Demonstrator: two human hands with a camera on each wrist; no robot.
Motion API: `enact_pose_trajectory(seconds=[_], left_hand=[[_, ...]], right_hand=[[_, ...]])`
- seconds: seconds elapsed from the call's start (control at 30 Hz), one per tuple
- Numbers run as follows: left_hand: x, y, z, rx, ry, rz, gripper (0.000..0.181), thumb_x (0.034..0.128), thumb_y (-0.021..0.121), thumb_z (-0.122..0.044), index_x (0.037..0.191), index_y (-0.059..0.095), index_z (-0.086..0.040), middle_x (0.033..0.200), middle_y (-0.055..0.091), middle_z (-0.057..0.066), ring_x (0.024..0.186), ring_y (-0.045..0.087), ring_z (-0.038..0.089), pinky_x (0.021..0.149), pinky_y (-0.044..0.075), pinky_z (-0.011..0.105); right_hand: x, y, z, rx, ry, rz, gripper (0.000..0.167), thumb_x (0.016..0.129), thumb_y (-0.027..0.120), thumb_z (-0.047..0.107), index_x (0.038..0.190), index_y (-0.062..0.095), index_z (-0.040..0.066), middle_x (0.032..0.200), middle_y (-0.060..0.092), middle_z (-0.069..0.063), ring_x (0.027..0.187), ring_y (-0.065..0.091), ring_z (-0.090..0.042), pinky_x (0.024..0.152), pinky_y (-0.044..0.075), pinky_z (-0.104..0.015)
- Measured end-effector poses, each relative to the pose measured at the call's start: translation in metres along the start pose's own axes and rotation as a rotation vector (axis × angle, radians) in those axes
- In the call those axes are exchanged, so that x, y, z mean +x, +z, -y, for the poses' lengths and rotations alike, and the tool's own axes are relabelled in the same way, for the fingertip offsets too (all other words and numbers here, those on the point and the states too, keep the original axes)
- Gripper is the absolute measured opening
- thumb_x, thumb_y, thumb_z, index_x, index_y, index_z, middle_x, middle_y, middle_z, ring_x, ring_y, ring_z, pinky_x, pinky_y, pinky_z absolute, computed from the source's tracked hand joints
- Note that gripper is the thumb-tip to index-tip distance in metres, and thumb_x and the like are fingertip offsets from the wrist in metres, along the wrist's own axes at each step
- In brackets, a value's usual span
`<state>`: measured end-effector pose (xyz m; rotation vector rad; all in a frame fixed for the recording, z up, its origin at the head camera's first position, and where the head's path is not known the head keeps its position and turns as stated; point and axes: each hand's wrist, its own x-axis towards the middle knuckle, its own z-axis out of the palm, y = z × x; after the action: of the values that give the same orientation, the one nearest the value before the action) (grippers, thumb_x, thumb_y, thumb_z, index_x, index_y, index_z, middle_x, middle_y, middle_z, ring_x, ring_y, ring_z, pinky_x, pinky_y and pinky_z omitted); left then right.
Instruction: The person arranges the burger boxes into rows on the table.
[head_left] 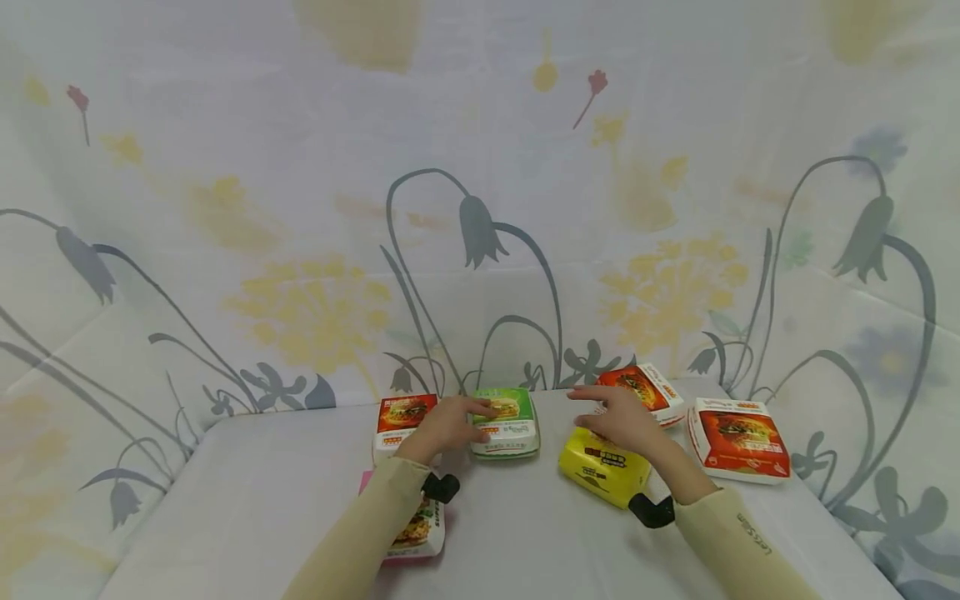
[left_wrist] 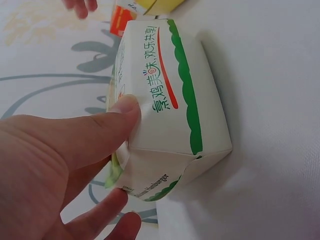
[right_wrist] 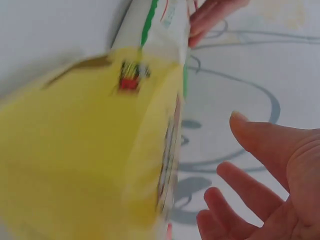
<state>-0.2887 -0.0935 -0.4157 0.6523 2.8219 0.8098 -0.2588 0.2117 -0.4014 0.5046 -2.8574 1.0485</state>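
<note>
My left hand [head_left: 452,423] is at the left side of a green and white burger box [head_left: 507,425]. In the left wrist view its thumb presses the upper edge of that burger box [left_wrist: 170,95], and the index finger is mostly hidden behind the thumb. In the head view fingers reach onto the lid, pinching the corner. My right hand [head_left: 618,417] hovers just beyond a yellow burger box [head_left: 600,471]. In the right wrist view the fingers [right_wrist: 250,185] are spread and hold nothing, apart from the blurred yellow box [right_wrist: 85,145].
A red and white burger box [head_left: 405,414] stands behind my left wrist. Nearer, a pink-edged box [head_left: 420,533] is partly covered by my left sleeve. Two more red boxes, one behind my right hand [head_left: 645,392] and one farther right [head_left: 741,440], stand near the patterned cloth backdrop [head_left: 480,125].
</note>
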Motion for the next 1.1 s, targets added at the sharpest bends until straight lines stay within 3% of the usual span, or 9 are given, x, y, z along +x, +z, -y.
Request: enact_pose_trajectory(seconds=[0.17,0.47,0.77,1.1], left_hand=[[0.0,0.0,-0.002,-0.009,-0.007,0.005,0.039,0.0852,0.08,-0.019,0.123,0.073,-0.021,0.143,0.056,-0.004,0.139,0.04,0.031,0.109,0.036,0.05],[0.001,-0.001,0.0,-0.024,-0.019,0.005,0.037,0.085,0.08,-0.02,0.121,0.074,-0.021,0.142,0.056,-0.007,0.14,0.04,0.03,0.11,0.036,0.05],[0.002,0.002,0.002,-0.02,-0.021,0.001,0.036,0.0841,0.081,-0.021,0.12,0.075,-0.023,0.143,0.056,-0.007,0.14,0.04,0.029,0.109,0.036,0.05],[0.004,0.003,0.004,-0.033,-0.026,-0.001,0.035,0.0844,0.081,-0.02,0.119,0.076,-0.023,0.142,0.056,-0.008,0.14,0.039,0.028,0.11,0.036,0.048]], right_hand=[[-0.02,-0.016,-0.016,-0.058,0.017,-0.043,0.042,0.09,0.075,0.022,0.13,0.067,0.01,0.133,0.061,-0.019,0.12,0.055,-0.045,0.093,0.046,-0.063],[-0.048,-0.027,-0.033,-0.028,0.084,-0.01,0.046,0.089,0.076,0.025,0.13,0.066,0.006,0.128,0.062,-0.024,0.102,0.061,-0.039,0.077,0.056,-0.047],[-0.055,-0.024,-0.046,-0.02,0.064,0.046,0.042,0.091,0.073,0.027,0.126,0.068,0.005,0.129,0.062,-0.024,0.113,0.059,-0.045,0.086,0.053,-0.055],[-0.059,-0.02,-0.054,0.022,0.117,0.065,0.041,0.091,0.072,0.03,0.127,0.069,0.009,0.131,0.061,-0.022,0.12,0.055,-0.045,0.091,0.051,-0.056]])
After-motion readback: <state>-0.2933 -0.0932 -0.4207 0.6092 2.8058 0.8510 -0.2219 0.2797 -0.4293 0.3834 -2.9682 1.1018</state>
